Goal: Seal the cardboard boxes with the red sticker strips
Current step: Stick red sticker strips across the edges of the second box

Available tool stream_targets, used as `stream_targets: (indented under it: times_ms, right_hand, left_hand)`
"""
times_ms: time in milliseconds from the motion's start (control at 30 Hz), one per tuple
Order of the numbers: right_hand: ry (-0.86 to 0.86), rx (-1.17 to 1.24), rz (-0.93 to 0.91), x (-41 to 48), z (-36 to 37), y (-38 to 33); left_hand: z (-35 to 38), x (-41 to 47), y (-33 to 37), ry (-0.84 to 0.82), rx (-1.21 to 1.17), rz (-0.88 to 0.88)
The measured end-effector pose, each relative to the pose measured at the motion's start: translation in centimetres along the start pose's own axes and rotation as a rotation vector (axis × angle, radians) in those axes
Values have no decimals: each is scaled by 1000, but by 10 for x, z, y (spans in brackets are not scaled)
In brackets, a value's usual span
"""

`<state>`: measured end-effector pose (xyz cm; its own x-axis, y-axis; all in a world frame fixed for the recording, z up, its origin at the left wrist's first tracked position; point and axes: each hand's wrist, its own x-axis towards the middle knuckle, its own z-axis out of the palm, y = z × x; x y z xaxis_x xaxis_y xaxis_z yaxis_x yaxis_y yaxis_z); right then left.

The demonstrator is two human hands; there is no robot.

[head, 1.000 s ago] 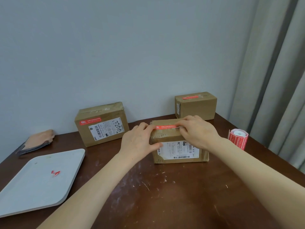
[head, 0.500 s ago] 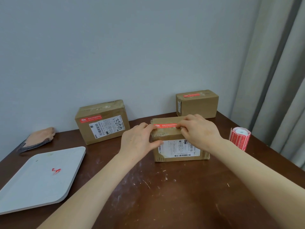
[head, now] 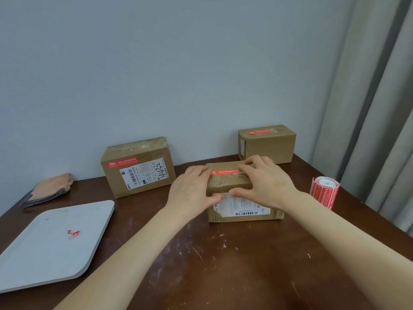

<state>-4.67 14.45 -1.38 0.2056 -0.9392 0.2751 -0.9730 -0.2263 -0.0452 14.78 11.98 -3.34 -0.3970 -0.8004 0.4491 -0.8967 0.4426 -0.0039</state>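
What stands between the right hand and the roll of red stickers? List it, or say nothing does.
Nothing visible does. The right hand holds the near box at its top edge, fingers on the red strip; the sticker roll stands upright to that box's right, apart from it, with only bare table between.

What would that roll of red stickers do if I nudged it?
The roll of red stickers stands on end, so it would probably slide or tip, not roll. Its hollow core suggests it is light. Once tipped, it might roll off the table edge close by.
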Motion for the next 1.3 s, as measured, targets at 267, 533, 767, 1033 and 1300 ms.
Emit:
stream_targets:
  times_ms: [267,533,767,1033,1300]
  right_hand:
    - [-30,-56,29,5,2,-3]
    - [-50,-36,35,6,0,-4]
    - [-21,-16,15,2,0,-3]
    - [-3,10,1,0,3,0]
    - [-17,-50,-23,3,-1,-6]
  left_hand:
    - [1,2,2,-32,-23,-26]
    - [-2,6,2,-52,0,-24]
    - [-3,-1,0,-33,-2,-5]
    - [-2,-3,-2,-8,-44,-14]
    - [-6,0,2,-39,-40,-8]
